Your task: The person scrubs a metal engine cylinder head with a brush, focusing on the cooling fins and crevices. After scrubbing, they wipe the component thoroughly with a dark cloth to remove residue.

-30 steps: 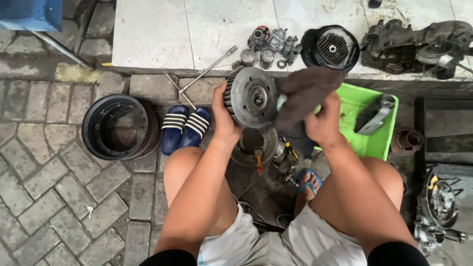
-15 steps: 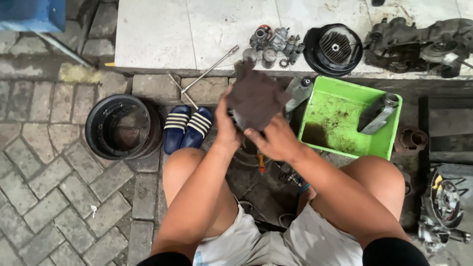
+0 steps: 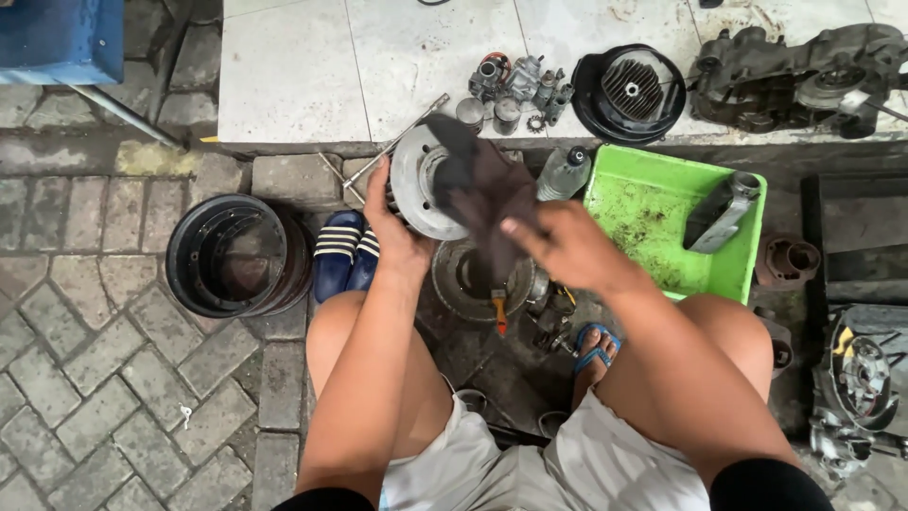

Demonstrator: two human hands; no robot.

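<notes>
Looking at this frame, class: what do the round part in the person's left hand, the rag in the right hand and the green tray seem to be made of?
The round part looks like bare cast metal: dull grey with a matte sheen. The rag seems to be soft woven cloth, dark and grimy, draping in folds. The green tray is probably moulded plastic: bright uniform colour, smooth rim, dirt-smeared floor.

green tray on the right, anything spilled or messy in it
Yes: the green tray has dark grime smeared over its floor, and a grey metal part lies tilted against its right wall. Nothing has spilled outside it.
</notes>
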